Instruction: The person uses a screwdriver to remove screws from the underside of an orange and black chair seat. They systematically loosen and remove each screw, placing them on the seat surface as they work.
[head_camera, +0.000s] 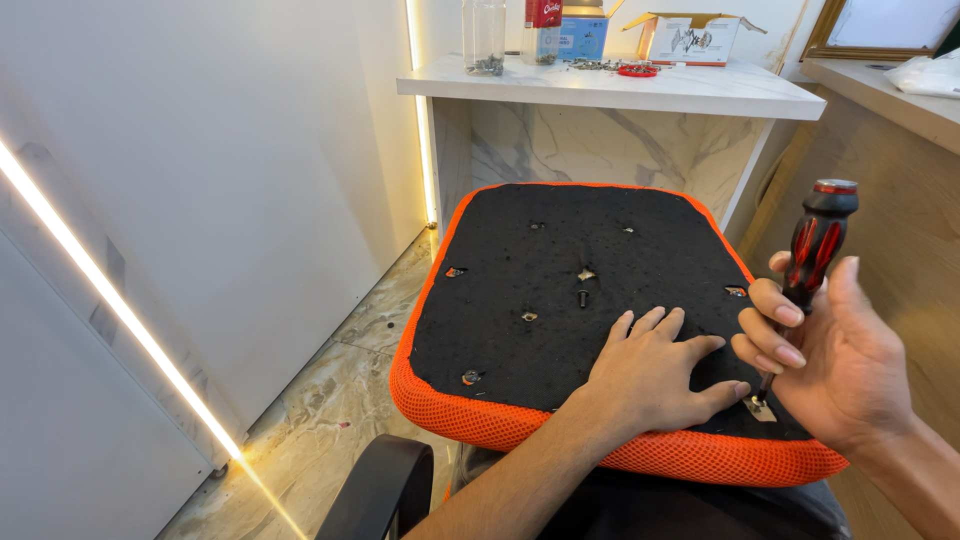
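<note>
Item: upturned chair seat (560, 290), black underside with orange mesh edge, lying near the viewer below a white marble-look counter (700, 92); the left hand (655, 370) lies flat and open on its near right part, and a loose black screw (583, 297) stands near the middle among several mounting holes. The right hand (840, 350) is closed around a red-and-black screwdriver (815, 250), held upright with its tip at a hole by the seat's near right edge. Containers on the counter: a clear jar (485, 35) with small dark metal parts at its bottom, a red-labelled bottle (542, 28), a blue box (585, 35), an open cardboard box (692, 38) whose contents cannot be made out, and a red lid (638, 70) beside scattered loose hardware.
</note>
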